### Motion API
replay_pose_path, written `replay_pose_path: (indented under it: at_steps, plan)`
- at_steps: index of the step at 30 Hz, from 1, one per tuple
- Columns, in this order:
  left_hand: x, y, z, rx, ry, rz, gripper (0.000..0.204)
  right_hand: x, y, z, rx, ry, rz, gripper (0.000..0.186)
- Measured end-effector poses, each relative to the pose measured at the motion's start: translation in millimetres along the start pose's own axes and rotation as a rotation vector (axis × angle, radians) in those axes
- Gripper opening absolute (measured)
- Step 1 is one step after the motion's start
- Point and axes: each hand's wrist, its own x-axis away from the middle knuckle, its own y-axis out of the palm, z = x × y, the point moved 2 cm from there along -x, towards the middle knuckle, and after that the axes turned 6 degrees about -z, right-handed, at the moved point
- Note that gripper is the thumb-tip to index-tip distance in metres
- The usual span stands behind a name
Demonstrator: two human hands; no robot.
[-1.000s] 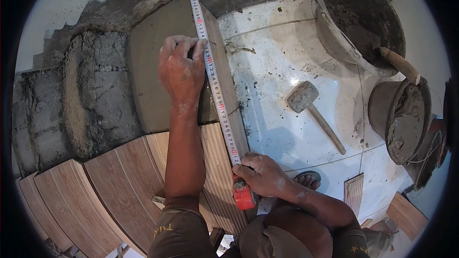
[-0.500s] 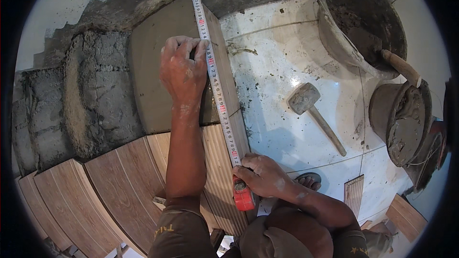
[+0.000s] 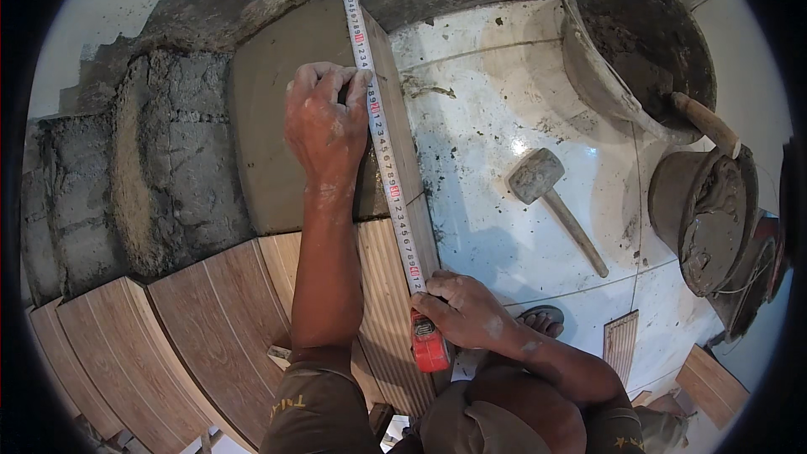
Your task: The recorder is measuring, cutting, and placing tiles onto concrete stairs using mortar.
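A tape measure's white blade (image 3: 383, 143) is drawn out along the edge of a step, from the wall down to its red case (image 3: 429, 346). My left hand (image 3: 328, 122) is closed, with thumb and fingertips pinching the blade's left edge. Below it, my right hand (image 3: 462, 309) grips the case at the mouth where the blade comes out. Under my left hand lies smooth grey wet mortar (image 3: 286, 109) on the step's top. Next to the mortar, a ribbed wood-look tile (image 3: 388, 303) covers the near end of the step edge.
A mallet (image 3: 538, 176) lies on the white tiled floor (image 3: 479, 219). At the right stand a large mortar tub (image 3: 580, 59) with a wooden-handled tool (image 3: 706, 124) and a smaller bucket (image 3: 672, 193). Wood-look tiled steps (image 3: 214, 319) and bare rough steps (image 3: 197, 160) descend leftward.
The whole view has shifted very slightly. Both hands keep the same hold on the tape measure, and the blade lies in the same place along the step.
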Motion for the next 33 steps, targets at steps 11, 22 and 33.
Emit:
replay_pose_path:
  at_steps: [11, 22, 33]
  plan:
    - [1, 1, 0, 0.030, -0.020, 0.005, 0.011, 2, 1, 8, -0.030, 0.021, -0.020, 0.036]
    - [0, 0, -1, 0.033, -0.033, -0.017, 0.013, 0, 4, 15, -0.044, 0.014, -0.038, 0.041]
    - [0, -7, 4, 0.353, -0.208, -0.023, 0.013, 3, -1, 10, 0.051, -0.120, 0.030, 0.036]
